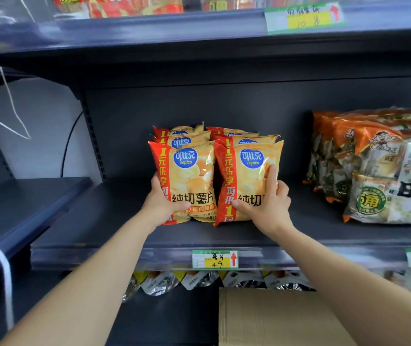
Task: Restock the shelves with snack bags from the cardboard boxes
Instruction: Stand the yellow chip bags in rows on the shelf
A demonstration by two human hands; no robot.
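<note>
Two rows of yellow-and-red chip bags stand upright on the dark shelf point(104, 221), each row three deep. My left hand point(162, 203) grips the left edge of the front left chip bag point(192, 181). On the front right chip bag point(246, 181) rests my right hand point(264, 203), thumb on its face and index finger pointing up along it. A cardboard box point(274, 318) shows its top below, under my right forearm.
Orange-and-white rice cracker bags point(374, 166) are stacked at the right of the same shelf. A price tag point(215, 258) hangs on the shelf's front rail. Silver pouches point(174, 280) hang on the shelf below. Red bags point(124, 6) fill the shelf above.
</note>
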